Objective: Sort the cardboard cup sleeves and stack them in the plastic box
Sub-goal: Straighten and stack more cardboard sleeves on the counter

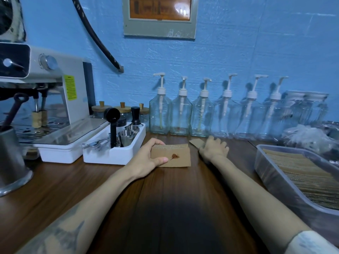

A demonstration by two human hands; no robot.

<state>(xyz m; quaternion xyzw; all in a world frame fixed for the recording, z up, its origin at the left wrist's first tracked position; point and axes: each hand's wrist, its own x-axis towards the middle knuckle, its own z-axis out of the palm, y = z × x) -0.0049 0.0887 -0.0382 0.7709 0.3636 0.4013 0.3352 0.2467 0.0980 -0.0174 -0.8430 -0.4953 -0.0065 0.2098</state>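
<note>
Cardboard sleeve [171,156] with a brown stain is sitting pinched in the left hand [148,158], thumb on its near edge and fingers over the far edge, just above the wooden counter [165,198]. Right hand [213,146] is lying fingers-down on a second sleeve [197,143] beside it; grip unclear. Plastic box [271,173] at right is holding a stack [310,178] of sleeves.

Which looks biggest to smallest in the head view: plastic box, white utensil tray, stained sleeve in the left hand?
1. plastic box, partly cut off and nearest the camera, so its lead is inflated
2. white utensil tray
3. stained sleeve, held by the left hand
</note>
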